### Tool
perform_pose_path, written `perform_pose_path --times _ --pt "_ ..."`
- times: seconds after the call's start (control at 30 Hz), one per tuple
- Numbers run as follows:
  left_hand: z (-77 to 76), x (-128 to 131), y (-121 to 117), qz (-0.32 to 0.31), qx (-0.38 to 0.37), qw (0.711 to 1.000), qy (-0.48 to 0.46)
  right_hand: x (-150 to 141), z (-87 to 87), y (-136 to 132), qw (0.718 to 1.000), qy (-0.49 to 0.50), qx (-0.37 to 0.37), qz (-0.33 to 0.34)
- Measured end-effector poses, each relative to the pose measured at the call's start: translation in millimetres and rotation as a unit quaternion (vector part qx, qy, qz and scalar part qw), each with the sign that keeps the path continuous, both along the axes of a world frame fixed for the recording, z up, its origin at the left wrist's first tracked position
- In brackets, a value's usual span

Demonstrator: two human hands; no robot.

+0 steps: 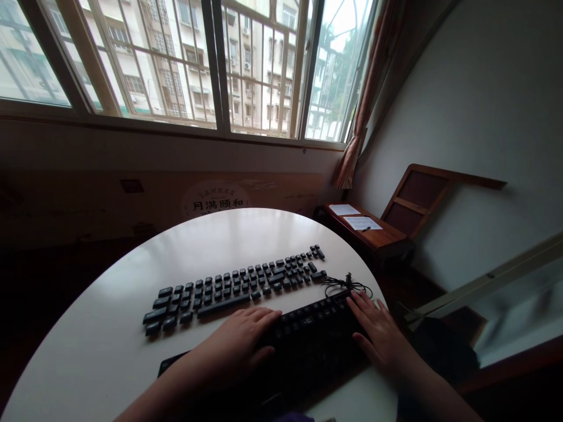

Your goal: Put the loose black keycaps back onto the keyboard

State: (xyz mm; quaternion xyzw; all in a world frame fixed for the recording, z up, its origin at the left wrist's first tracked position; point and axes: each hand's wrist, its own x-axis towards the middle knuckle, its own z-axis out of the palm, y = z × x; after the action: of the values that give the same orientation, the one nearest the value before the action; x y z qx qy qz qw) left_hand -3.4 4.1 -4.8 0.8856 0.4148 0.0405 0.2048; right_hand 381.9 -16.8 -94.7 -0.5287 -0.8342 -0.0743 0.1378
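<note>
A black keyboard (308, 351) lies near me on a round white table, with some keys along its far edge and much of its body dark. My left hand (248, 331) rests on it left of the middle, fingers stretched out. At its right end lies my right hand (373, 325), fingers extended over the edge. Loose black keycaps (229, 287) stand in keyboard-like rows on the table beyond it, with a long space bar (223, 306) among them. A coiled black cable (345, 284) sits by the keyboard's far right corner.
The round white table (101, 328) curves away to both sides. Beyond its right side stands a low wooden bench (391, 234) with paper sheets (363, 223) and a pen on it. A barred window (176, 64) and a curtain (352, 152) are at the back.
</note>
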Motion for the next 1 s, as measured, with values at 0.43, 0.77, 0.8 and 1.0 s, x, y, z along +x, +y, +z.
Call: perform_pose_path --times 0.43,0.77,0.8,1.0 --pt "3.6 -1 -1 0.003 -0.007 1.000 -0.025 4 7.8 0 1.000 0.012 0.002 0.022" --pt "1.2 -1 -3 0.000 -0.003 0.999 -0.039 3 78.6 55 0.998 0.001 -0.004 0.063" --pt "-0.1 -2 -3 0.000 -0.003 0.999 -0.042 2 84.7 69 0.998 0.021 0.004 0.063" --pt "-2.5 -2 -3 -0.001 0.002 0.999 -0.042 -9 99.4 179 0.987 0.124 -0.088 0.057"
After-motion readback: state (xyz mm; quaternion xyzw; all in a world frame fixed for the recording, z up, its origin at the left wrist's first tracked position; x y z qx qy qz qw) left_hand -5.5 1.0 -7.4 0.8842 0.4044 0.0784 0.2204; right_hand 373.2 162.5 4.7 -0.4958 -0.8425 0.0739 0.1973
